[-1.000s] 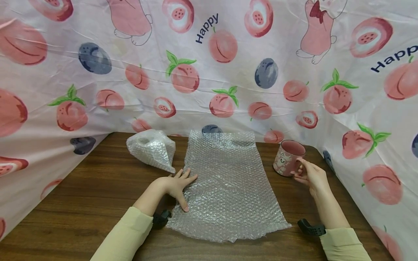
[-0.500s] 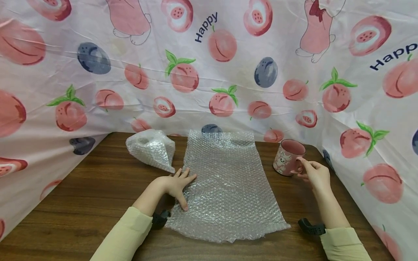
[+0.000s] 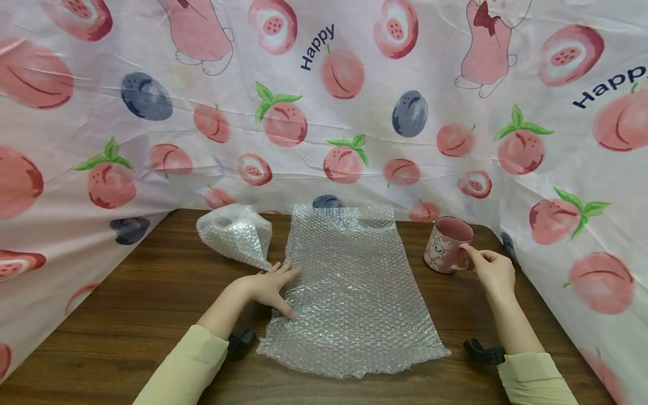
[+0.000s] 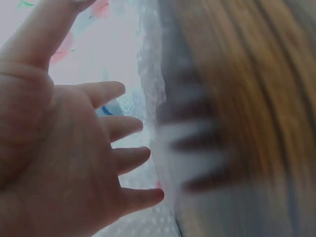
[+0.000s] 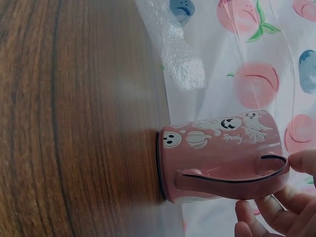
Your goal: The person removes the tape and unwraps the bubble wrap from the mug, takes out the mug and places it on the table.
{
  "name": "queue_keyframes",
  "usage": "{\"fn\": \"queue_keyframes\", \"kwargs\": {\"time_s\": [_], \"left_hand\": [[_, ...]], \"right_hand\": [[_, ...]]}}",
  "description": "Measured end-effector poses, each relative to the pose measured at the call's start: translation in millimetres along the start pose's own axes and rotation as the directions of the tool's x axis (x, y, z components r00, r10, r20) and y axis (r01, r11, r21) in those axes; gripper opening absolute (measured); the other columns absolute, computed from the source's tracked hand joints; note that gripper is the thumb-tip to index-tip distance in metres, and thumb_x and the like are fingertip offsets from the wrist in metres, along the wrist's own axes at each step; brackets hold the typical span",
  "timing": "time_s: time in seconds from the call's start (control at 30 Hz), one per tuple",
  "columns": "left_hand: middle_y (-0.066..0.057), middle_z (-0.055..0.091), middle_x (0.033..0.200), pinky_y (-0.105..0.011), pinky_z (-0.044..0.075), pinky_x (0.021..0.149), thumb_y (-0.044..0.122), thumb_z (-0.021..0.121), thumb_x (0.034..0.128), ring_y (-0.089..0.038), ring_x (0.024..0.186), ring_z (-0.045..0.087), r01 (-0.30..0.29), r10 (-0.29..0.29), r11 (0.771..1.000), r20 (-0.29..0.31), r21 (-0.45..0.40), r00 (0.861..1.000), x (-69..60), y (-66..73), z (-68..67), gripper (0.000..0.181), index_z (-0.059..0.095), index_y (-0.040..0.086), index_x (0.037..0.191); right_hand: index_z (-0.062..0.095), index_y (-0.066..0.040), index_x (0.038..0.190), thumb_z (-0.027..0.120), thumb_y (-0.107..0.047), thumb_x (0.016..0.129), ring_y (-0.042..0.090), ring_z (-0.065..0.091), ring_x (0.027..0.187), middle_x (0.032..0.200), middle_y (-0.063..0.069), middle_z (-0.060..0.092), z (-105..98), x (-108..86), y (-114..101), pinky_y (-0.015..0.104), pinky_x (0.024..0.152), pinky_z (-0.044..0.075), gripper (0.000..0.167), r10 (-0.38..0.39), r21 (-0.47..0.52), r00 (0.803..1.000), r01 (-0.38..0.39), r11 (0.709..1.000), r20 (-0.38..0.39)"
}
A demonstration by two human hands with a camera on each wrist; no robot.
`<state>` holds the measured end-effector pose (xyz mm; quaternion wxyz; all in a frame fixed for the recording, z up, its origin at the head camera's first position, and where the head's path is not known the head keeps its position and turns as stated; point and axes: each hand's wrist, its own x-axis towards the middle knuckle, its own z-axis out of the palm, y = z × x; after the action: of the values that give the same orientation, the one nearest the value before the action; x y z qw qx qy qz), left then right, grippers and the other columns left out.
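And here's the mug [image 3: 437,253], upright on the far right of the table [image 3: 152,309], base down on the wood, mouth up. The right hand [image 3: 493,275] is on it: thumb and fingers pinch the upper bend of the handle [image 5: 232,185], thumb on one side, fingers tucked in from the other. The handle juts out to the right and toward the near side, straight at that hand, so the body of the mug lies to the left of the grip and a touch farther off.

Now the line that counts, I'd judge: mug to bubble sheet [image 3: 349,281]. The sheet lies flat just left of the mug, a strip of bare wood between, its long axis running near to far. Any shift from one to the other is a leftward one, and the right hand is clearly the nearer.

Across on the left edge, the left hand [image 3: 270,289] spreads over the sheet, fingers straight and apart, gripping nothing; how firmly it presses, I can't tell. Just beyond its fingertips sits the wrapped bundle [image 3: 243,230], one corner pointing nearward.
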<state>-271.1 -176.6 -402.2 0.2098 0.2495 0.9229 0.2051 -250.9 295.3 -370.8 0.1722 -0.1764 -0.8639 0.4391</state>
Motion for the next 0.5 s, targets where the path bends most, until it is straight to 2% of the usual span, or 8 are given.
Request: {"fn": "queue_keyframes", "kwargs": {"time_s": [0.1,0.3,0.5], "left_hand": [[-0.022,0.003,0.157,-0.067,0.007,0.105,0.043,0.079,0.077,-0.043,0.142,-0.002,-0.019,0.018,0.999,-0.024,-0.03,1.0,-1.4,-2.3,-0.7,0.105,0.017,0.009,0.154],[-0.022,0.014,0.156,-0.06,0.017,0.108,0.036,0.073,0.0849,-0.043,0.141,0.01,-0.062,0.058,0.996,-0.073,-0.066,0.996,-4.2,-7.7,-3.3,0.088,0.024,0.009,0.153],[-0.019,0.031,0.151,-0.055,0.027,0.106,0.038,0.071,0.0863,-0.038,0.137,0.029,-0.085,0.08,0.996,-0.109,-0.036,0.991,-12.3,-9.4,-5.7,0.082,0.03,0.01,0.151]], "right_hand": [[0.072,0.001,0.098,0.057,-0.063,0.086,0.02,0.053,0.071,0.076,0.006,0.067,-1.0,-0.4,0.7,0.032,0.055,0.039,0.066,-0.02,-0.035,1.0,0.02,0.999,-0.004],[0.071,-0.002,0.111,0.054,-0.061,0.089,0.029,0.056,0.087,0.084,0.011,0.069,-4.3,-2.6,-0.5,0.038,0.07,0.041,0.065,-0.086,-0.106,0.996,0.085,0.991,0.001],[0.067,0.002,0.118,0.051,-0.056,0.093,0.042,0.054,0.106,0.107,0.023,0.066,-10.2,-5.2,-5.2,0.052,0.084,0.042,0.065,-0.166,-0.167,0.985,0.17,0.971,0.04]]}}
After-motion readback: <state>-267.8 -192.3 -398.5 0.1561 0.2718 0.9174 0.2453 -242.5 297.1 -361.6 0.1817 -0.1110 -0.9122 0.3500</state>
